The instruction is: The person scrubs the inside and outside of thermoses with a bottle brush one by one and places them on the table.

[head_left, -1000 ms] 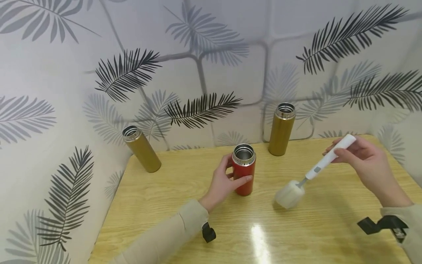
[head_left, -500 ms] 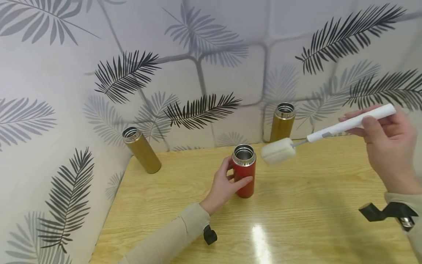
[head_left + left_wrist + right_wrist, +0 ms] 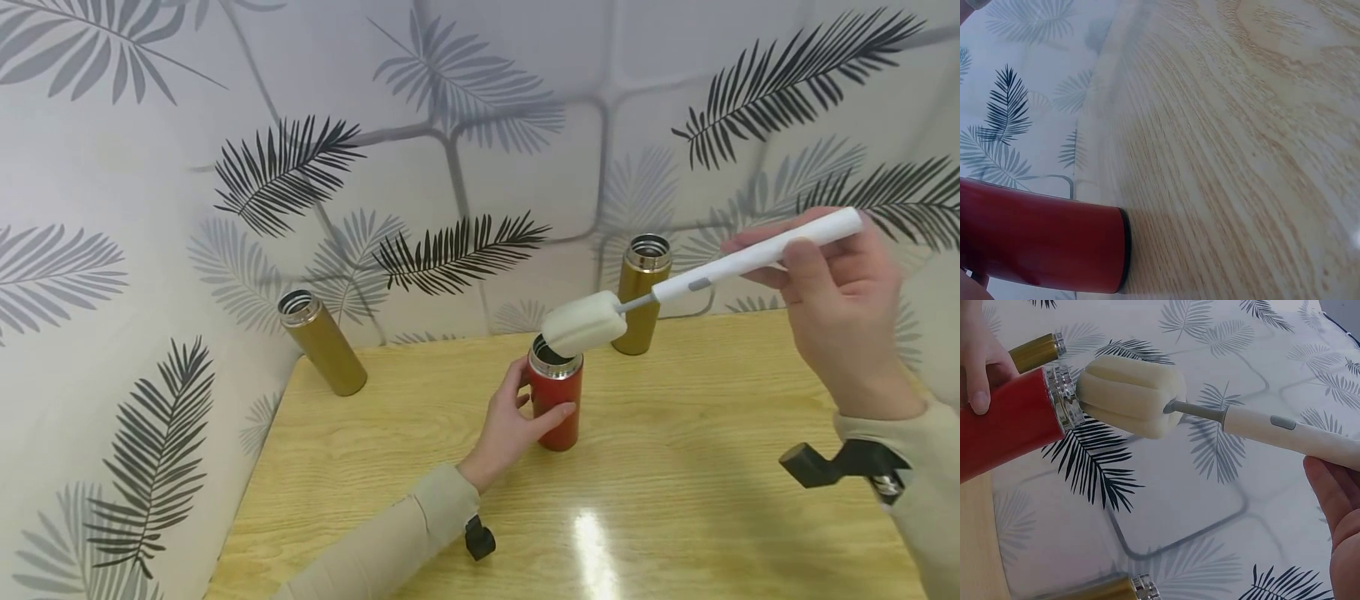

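Note:
My left hand [image 3: 510,425] grips a red thermos bottle [image 3: 557,408] that stands upright and uncapped on the table. In the left wrist view the red bottle [image 3: 1047,240] shows its dark base rim. My right hand [image 3: 847,325] holds the white handle of a sponge bottle brush [image 3: 750,260], tilted down to the left. Its cream sponge head [image 3: 585,323] is right at the bottle's mouth, covering part of the opening. From the right wrist view, the sponge head [image 3: 1132,394] meets the metal neck [image 3: 1065,399]; how far its tip is inside cannot be told.
Two uncapped gold thermos bottles stand on the wooden table [image 3: 420,392]: one gold bottle [image 3: 330,346] at the back left, another gold bottle [image 3: 637,308] behind the brush. A leaf-patterned wall [image 3: 525,167] rises along the table's back and left edges.
My right hand has lifted the brush from low over the table and brought it left, so its sponge head reaches the red bottle's mouth. My left hand stays on the bottle.

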{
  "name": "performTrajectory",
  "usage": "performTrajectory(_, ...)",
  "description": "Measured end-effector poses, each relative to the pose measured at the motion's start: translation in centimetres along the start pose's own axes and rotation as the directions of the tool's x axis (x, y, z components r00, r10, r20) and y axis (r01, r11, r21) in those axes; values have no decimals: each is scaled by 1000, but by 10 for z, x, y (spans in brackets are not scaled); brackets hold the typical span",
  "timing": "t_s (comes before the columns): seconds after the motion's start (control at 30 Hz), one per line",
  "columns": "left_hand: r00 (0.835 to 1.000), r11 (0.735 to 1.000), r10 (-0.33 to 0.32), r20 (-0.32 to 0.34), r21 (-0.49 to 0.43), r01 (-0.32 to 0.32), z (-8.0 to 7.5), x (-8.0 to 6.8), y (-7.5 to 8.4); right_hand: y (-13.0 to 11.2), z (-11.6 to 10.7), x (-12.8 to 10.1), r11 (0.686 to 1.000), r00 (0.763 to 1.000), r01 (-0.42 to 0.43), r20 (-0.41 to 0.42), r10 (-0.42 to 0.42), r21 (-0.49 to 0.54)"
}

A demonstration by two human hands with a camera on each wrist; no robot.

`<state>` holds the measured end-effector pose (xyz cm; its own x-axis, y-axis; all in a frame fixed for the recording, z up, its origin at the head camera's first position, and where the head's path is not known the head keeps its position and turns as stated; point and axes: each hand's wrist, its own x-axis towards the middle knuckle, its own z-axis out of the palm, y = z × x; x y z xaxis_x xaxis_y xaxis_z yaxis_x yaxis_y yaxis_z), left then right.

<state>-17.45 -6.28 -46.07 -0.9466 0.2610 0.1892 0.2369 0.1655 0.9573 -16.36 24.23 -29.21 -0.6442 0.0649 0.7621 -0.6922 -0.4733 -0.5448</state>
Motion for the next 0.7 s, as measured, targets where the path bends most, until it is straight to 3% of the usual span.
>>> performTrajectory(0.27,1000,999,-22,20,-36,23,0,-2,-2,4,10,5,982,995,-35,82,51,-184)
performTrajectory(0.5,999,996,-40,11,-79,41,3,-1,-6,2,26,12,967,980,33,197,18,-254)
performTrajectory(0.7,998,994,-55,-20,-93,52,6,4,-2,0,31,14,955,976,55,217,10,-291)
